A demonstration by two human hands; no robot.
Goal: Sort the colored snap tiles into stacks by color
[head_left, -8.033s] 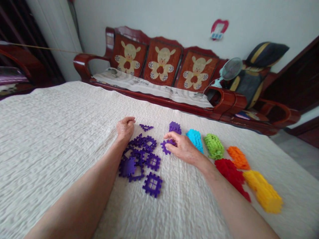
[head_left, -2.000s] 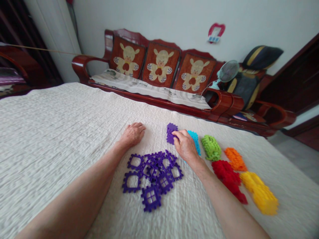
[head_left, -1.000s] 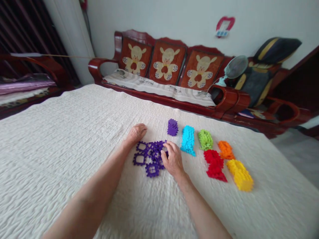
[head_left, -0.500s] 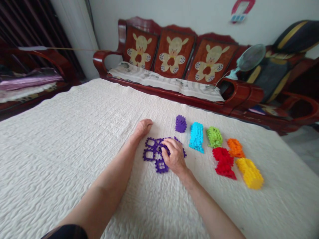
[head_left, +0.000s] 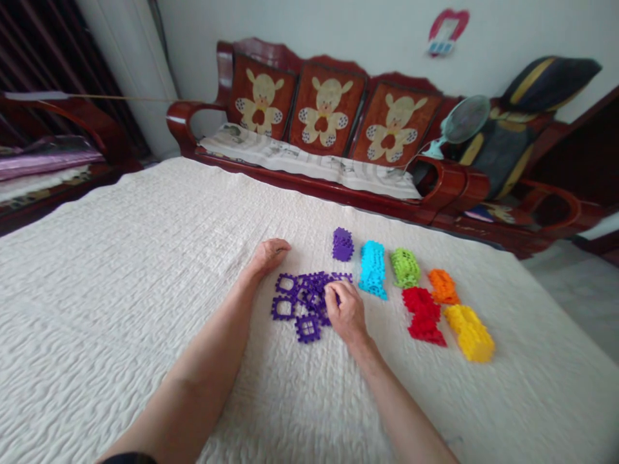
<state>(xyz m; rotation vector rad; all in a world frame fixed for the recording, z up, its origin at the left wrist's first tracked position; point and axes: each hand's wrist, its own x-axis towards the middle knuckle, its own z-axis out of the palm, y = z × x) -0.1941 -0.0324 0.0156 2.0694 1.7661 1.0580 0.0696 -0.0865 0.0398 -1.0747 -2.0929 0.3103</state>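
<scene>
Flat purple interlocking tiles (head_left: 284, 308) with notched edges and window-like cut-outs lie in a loose overlapping heap on the quilted cover. Over the right part of that heap is my right hand (head_left: 347, 310), its fingers bent and closed at a purple tile; the palm hides most of the grip. My left hand (head_left: 271, 254) rests on the cover just beyond the heap's left side, fingers curled in. Whatever it may hold is hidden. Behind the heap stands a neat stack of purple tiles (head_left: 343, 245).
To the right lie sorted groups of tiles: blue (head_left: 373, 269), green (head_left: 405, 267), orange (head_left: 443, 286), red (head_left: 424, 316) and yellow (head_left: 470, 332). A wooden sofa (head_left: 193, 119) with bear cushions stands past the cover's far edge, a small fan (head_left: 465, 120) at its right.
My right hand's fingers have drawn together and it has shifted toward the near right of the heap, uncovering more tiles. My left hand stays curled. The camera view has turned slightly.
</scene>
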